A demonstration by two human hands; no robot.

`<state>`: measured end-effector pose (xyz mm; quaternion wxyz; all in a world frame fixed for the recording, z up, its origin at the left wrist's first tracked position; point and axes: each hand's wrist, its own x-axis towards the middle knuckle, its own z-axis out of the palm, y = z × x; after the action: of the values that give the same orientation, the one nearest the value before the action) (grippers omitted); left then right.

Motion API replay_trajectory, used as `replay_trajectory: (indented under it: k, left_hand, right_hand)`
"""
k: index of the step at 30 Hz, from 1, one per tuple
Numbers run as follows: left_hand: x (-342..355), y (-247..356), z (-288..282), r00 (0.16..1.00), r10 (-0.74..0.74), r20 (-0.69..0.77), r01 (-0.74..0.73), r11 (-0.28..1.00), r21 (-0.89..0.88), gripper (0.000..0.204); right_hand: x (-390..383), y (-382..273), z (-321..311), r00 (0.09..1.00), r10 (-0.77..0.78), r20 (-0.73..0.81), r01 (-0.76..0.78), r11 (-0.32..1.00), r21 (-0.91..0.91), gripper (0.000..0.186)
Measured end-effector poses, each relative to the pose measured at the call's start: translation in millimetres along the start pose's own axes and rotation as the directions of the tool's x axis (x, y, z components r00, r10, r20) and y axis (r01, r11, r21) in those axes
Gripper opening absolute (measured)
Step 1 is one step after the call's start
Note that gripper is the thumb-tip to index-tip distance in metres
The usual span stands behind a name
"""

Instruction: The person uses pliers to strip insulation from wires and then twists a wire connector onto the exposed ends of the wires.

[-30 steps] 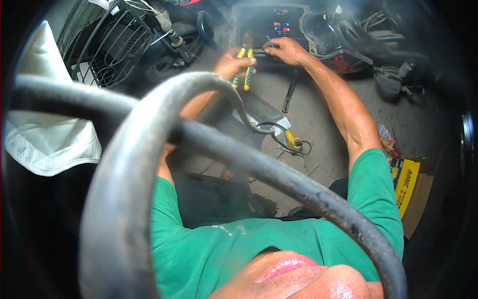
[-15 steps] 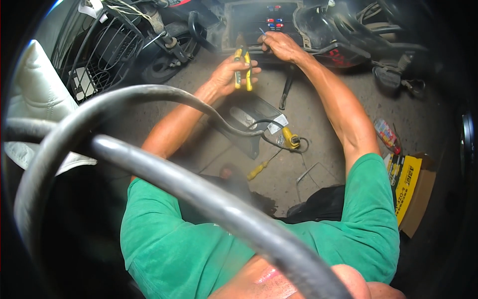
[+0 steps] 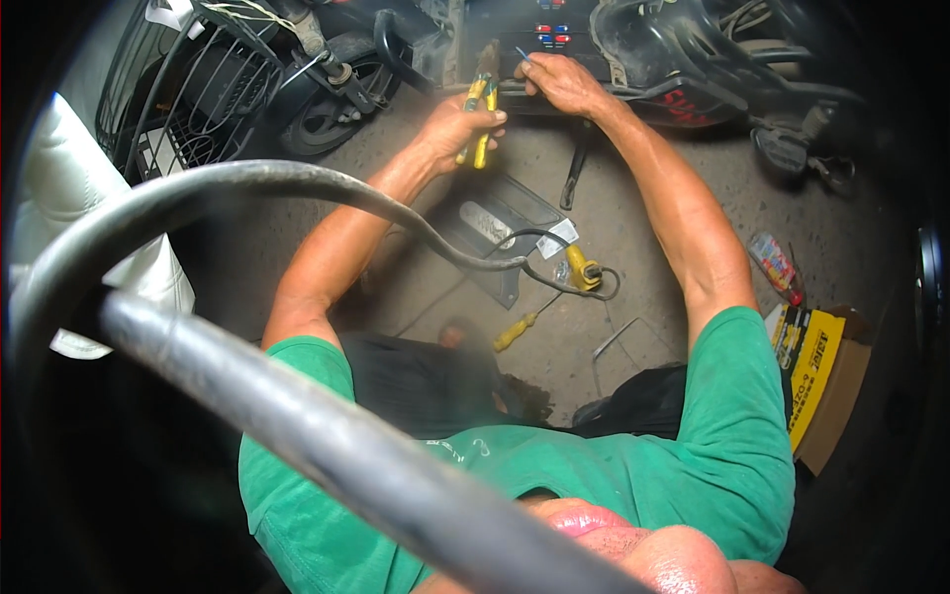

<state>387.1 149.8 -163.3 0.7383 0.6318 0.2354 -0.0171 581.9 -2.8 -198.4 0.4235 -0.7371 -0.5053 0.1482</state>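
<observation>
We're gripping the yellow-handled pliers [image 3: 480,114] in our left hand [image 3: 457,127], fingers clenched round the handles, jaws pointing up at the dark open compartment [image 3: 515,30]. Our right hand [image 3: 562,81] is pinching a thin blue wire [image 3: 522,53] at the compartment's edge. We're working low over the concrete floor [image 3: 653,327]. Lying between our forearms: a grey metal cover plate [image 3: 495,223], a yellow screwdriver [image 3: 517,332], and a yellow connector on a black cable [image 3: 584,269].
</observation>
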Motion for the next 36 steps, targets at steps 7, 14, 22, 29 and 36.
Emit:
replay_trajectory:
  k: [7,14,22,29,36]
  left_hand:
    - [-2.3,1.1,-6.3,0.994,-0.058,0.09,0.052,0.996,0.072,0.038]
    - [-10.2,10.6,1.2,0.992,-0.085,0.096,0.066,0.982,0.18,0.052]
    - [-6.0,7.9,1.0,0.989,0.134,0.065,-0.148,0.85,0.505,0.049]
    - [-12.2,17.2,11.5,0.935,0.351,0.061,-0.228,0.459,0.859,0.051]
    - [-11.8,18.0,8.3,0.894,0.444,0.066,-0.188,0.236,0.953,0.049]
  right_hand:
    - [0.7,-4.0,-0.3,1.0,0.022,0.013,-0.021,0.999,-0.045,0.04]
    - [0.8,-9.7,-5.6,0.994,0.004,0.111,0.006,0.996,-0.094,0.043]
    - [3.2,-5.5,-2.6,0.991,0.049,0.126,-0.039,0.996,-0.076,0.045]
    - [4.8,-4.2,-4.8,0.991,0.029,0.134,-0.019,0.997,-0.074,0.042]
    - [3.6,-16.2,-6.7,0.992,0.114,0.046,-0.116,0.992,0.05,0.035]
